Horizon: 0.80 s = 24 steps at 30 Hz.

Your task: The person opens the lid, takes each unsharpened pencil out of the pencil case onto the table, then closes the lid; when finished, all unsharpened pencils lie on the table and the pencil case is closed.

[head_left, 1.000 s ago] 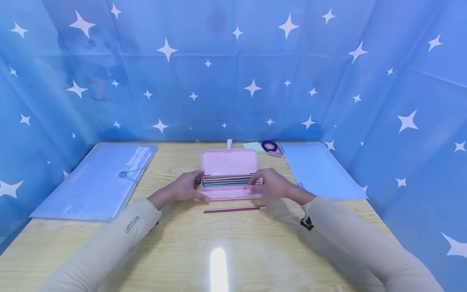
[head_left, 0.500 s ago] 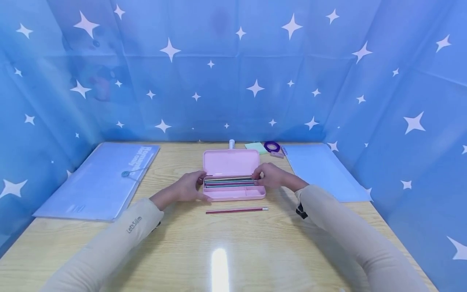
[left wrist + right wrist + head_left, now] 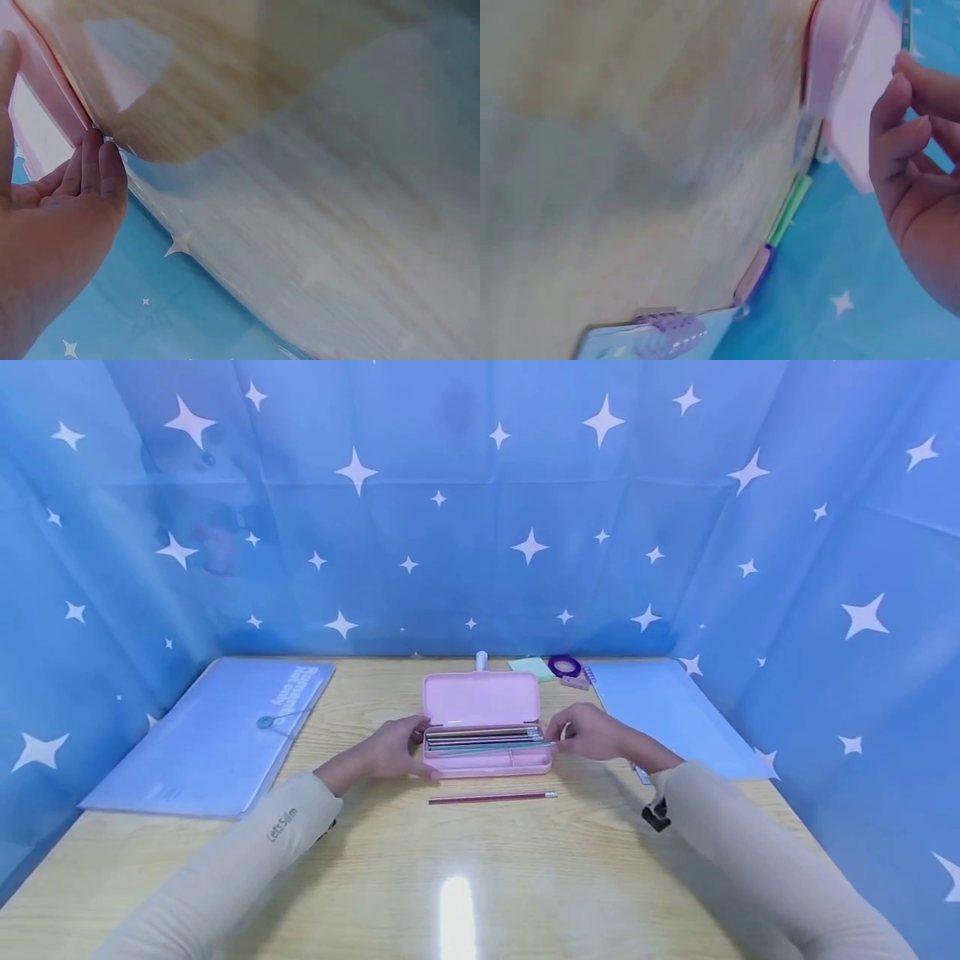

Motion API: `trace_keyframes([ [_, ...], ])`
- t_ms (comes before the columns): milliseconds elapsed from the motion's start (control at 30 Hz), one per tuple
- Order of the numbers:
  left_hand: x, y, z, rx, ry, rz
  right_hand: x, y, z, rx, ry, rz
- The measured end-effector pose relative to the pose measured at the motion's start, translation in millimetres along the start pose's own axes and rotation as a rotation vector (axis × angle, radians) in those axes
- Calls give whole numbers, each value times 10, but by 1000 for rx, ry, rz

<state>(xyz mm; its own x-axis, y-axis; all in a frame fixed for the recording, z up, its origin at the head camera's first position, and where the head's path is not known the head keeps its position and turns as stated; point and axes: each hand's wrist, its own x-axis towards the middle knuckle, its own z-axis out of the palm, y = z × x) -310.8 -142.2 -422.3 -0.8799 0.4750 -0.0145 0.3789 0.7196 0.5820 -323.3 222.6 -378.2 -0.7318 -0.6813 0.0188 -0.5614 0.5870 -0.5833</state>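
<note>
A pink pencil case (image 3: 482, 697) stands on the table with its lid raised, several pencils (image 3: 480, 735) lying in its long compartment. My left hand (image 3: 388, 749) grips the case's left end, thumb at the front and fingers toward the back; its fingertips (image 3: 90, 150) show against the case in the left wrist view. At the right end, my right hand (image 3: 592, 732) pinches the tip of a teal pencil (image 3: 907, 30) between thumb and finger. That pencil slants over the case's compartments. A red pencil (image 3: 491, 797) lies on the table in front of the case.
A clear document folder (image 3: 202, 743) lies at the left, and a pale blue spiral notebook (image 3: 675, 718) at the right. Behind the case are a white capped tube (image 3: 482, 661), green sticky notes (image 3: 528, 667), a purple tape roll (image 3: 564, 676) and a small pinkish block (image 3: 575, 682).
My right hand has come out of the case and moved right, drawing the teal pencil up from among the others. My left hand keeps its place on the case.
</note>
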Motion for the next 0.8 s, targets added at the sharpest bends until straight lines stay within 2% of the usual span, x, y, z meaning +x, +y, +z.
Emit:
trace_keyframes([
  [233,23,-11,21,12,10,-16,-364,-203,242,103,-51,-20],
  [433,22,-16,25,-6,-2,-3,-509,-245,445,125,-57,38],
  [667,18,-23,23,9,3,-21,-530,-242,545,67,49,36],
  [800,17,-27,20,5,3,-2,-491,-257,581,35,94,37],
])
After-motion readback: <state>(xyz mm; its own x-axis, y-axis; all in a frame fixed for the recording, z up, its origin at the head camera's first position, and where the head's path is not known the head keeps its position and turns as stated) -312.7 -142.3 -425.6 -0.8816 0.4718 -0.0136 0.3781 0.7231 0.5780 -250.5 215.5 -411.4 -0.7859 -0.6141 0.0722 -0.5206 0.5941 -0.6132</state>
